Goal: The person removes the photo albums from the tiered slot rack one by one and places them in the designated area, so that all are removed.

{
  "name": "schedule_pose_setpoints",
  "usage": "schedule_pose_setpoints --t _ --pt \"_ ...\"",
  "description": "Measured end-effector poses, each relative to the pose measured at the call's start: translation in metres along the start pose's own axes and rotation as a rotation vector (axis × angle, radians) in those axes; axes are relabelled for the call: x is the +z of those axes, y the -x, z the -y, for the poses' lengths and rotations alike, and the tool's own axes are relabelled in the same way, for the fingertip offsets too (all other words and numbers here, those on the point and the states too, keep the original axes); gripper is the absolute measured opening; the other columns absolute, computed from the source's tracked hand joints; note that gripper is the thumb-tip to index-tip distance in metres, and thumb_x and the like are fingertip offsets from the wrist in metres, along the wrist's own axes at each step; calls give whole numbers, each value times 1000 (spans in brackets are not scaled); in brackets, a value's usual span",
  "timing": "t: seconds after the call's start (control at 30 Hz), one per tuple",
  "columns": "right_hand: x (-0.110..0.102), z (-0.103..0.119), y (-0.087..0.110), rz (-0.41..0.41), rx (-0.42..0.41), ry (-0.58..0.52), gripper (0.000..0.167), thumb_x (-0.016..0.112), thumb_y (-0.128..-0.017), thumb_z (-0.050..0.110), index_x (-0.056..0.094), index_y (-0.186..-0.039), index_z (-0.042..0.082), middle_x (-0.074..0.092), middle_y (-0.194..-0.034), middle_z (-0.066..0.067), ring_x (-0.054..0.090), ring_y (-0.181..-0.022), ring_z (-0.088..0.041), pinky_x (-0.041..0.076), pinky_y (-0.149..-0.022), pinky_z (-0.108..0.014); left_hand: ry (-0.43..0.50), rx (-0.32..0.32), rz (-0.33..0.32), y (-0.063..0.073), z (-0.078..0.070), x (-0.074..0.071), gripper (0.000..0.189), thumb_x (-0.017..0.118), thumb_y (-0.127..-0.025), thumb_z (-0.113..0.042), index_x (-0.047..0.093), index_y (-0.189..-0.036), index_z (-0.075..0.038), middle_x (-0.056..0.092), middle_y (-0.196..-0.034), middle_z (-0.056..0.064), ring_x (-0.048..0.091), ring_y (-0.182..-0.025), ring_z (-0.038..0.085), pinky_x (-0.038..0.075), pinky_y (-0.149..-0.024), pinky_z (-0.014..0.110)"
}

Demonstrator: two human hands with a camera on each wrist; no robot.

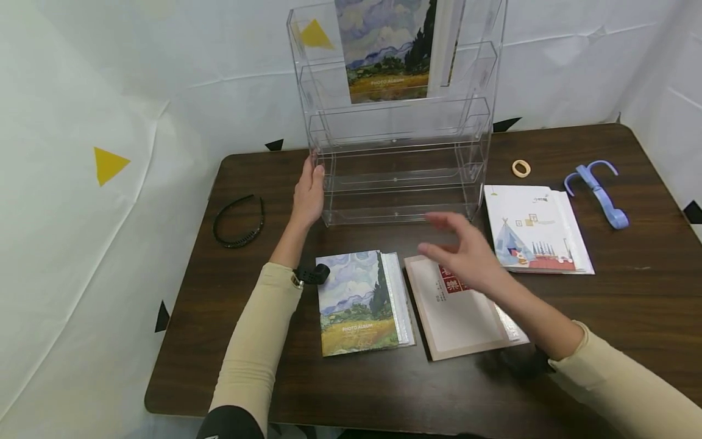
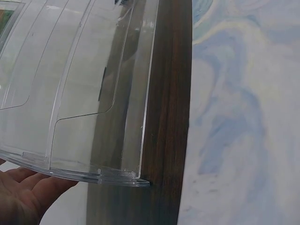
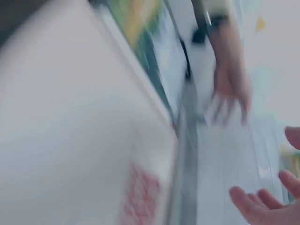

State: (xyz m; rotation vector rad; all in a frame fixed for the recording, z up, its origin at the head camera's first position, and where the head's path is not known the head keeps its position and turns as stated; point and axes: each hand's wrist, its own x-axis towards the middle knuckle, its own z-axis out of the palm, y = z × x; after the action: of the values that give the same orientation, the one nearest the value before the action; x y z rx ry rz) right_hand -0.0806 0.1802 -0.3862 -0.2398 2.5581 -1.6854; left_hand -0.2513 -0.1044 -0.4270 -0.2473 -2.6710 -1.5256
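A clear plastic tiered display rack (image 1: 395,213) stands at the back of the table. My left hand (image 1: 309,194) rests against its left side with fingers extended; the left wrist view shows the fingers (image 2: 44,190) along the side panel's outer face. My right hand (image 1: 466,250) hovers in front of the rack with thumb and fingers spread, nothing between them. Beneath it lies a pale book (image 1: 466,323) with red lettering, partly covered by the hand and forearm. A landscape-painting photo album (image 1: 356,305) lies left of that book. Another such album (image 1: 389,55) stands in the rack's upper tier.
A white illustrated album (image 1: 532,228) lies right of the rack. Behind it are a small wooden ring (image 1: 521,169) and a blue hook-shaped piece (image 1: 600,192). A black headband (image 1: 239,225) lies on the dark wooden table (image 1: 219,341) at left. White sheeting (image 1: 82,244) surrounds the table.
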Motion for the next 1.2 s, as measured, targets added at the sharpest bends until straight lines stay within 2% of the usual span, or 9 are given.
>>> schedule_pose_setpoints --t 0.17,0.27,0.37,0.5,0.73,0.97,1.03,1.1,1.2 --pt "-44 -10 -35 -295 -28 93 59 67 -94 14 40 -143 -2 42 -143 -20 42 -131 -36 42 -99 -55 13 4 -4 0 1 1 54 27 -108 -39 24 -156 -15 41 -151 16 39 -136 33 30 -107 54" --pt "-65 -17 -54 -372 -7 192 67 65 -95 21 31 -149 0 35 -147 -21 38 -133 -36 40 -99 -56 6 6 -3 -1 2 3 54 28 -108 -39 25 -156 -15 42 -150 16 40 -135 34 31 -107 55" --pt "-77 -25 -69 -352 26 277 76 59 -98 30 19 -154 1 27 -151 -24 32 -137 -39 35 -101 -59 -1 7 -2 -2 1 4 54 28 -108 -39 25 -156 -15 43 -150 15 41 -135 34 31 -106 55" --pt "-85 -33 -86 -251 63 257 79 51 -101 39 9 -156 0 20 -157 -27 25 -142 -43 26 -109 -59 -3 3 -5 -3 1 6 54 28 -108 -40 25 -156 -16 40 -152 14 40 -136 33 31 -107 54" --pt "-89 -39 -97 -195 140 257 73 45 -104 40 15 -154 -4 31 -151 -30 33 -137 -47 27 -108 -59 10 8 6 -3 2 8 56 29 -108 -42 24 -157 -15 37 -154 13 38 -138 31 30 -109 50" --pt "-87 -37 -102 -148 162 260 74 45 -104 41 16 -154 -5 29 -153 -29 31 -138 -46 25 -109 -58 78 -14 40 -5 -5 -5 59 39 -107 -34 21 -157 -9 29 -158 14 32 -141 29 28 -112 43" --pt "-87 -36 -103 -140 166 265 74 44 -104 40 16 -153 -6 30 -152 -30 31 -138 -47 25 -109 -59 98 -7 -12 -6 -12 -8 62 47 -105 -33 21 -157 -11 31 -156 15 34 -140 29 30 -111 41" --pt "-87 -36 -105 -133 173 270 73 44 -104 41 17 -153 -7 31 -151 -31 32 -137 -48 26 -109 -59 117 41 -130 -9 -23 -10 63 54 -101 -31 26 -155 -13 36 -151 14 38 -136 25 35 -106 38" --pt "-86 -34 -106 -123 187 271 74 44 -104 42 18 -153 -7 33 -150 -31 33 -136 -48 27 -108 -60 132 227 -360 -16 -48 -12 59 62 -97 -22 37 -149 -12 45 -138 12 43 -125 20 42 -96 37"
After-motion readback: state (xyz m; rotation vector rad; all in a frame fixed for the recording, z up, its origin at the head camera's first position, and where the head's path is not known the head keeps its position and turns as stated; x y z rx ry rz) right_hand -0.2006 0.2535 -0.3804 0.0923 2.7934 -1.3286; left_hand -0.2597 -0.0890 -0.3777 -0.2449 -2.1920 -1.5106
